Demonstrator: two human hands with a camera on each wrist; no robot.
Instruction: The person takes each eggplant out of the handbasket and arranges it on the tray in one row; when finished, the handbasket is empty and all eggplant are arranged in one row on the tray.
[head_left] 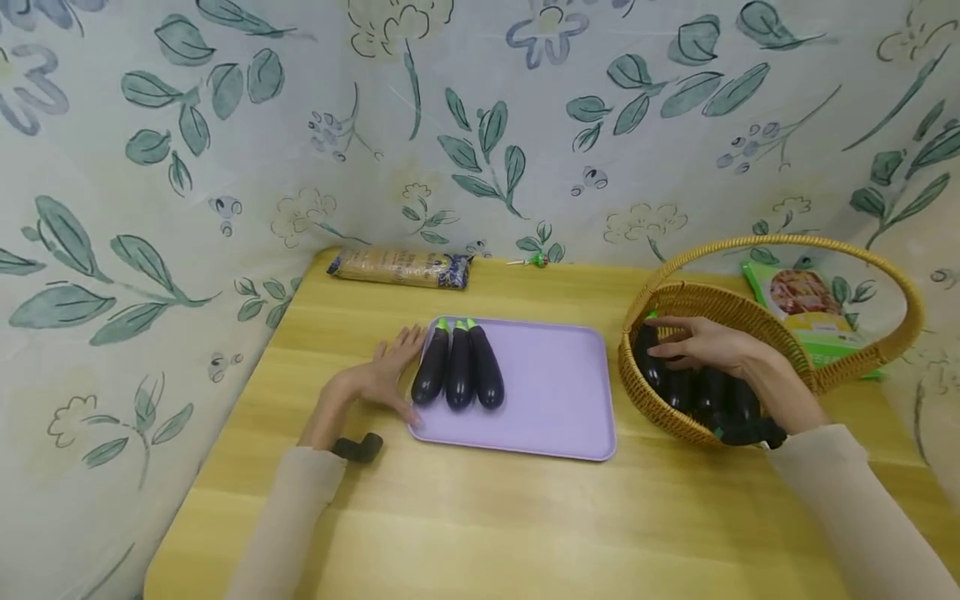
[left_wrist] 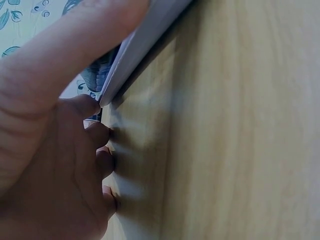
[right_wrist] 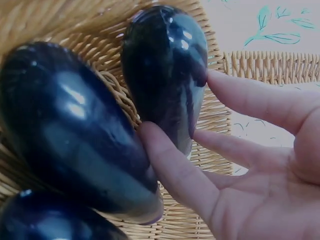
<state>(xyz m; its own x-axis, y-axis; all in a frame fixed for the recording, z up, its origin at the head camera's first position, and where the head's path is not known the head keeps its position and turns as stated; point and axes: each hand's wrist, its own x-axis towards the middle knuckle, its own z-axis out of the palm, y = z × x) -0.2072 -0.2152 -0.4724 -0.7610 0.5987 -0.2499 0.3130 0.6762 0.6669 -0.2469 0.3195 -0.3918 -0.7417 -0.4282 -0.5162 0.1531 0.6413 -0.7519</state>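
Observation:
On the lilac tray (head_left: 551,383), three dark eggplants (head_left: 459,367) with green stem ends lie side by side at the left. My left hand (head_left: 381,379) rests with spread fingers at the tray's left edge; in the left wrist view, the thumb (left_wrist: 75,45) touches the rim and the fingertips are down on the table. Inside the wicker basket (head_left: 652,408), my right hand (head_left: 708,343) has its fingers on both sides of the leftmost eggplant (right_wrist: 162,65), pinching it near its narrower end. Other eggplants (right_wrist: 75,130) lie beside it in the basket.
A packet of noodles (head_left: 401,267) lies along the table's back edge, and a small green-topped item (head_left: 537,260) is to its right. Behind the basket leans a green food bag (head_left: 810,312). The basket's tall handle (head_left: 780,242) arches over it. Patterned cloth hangs behind.

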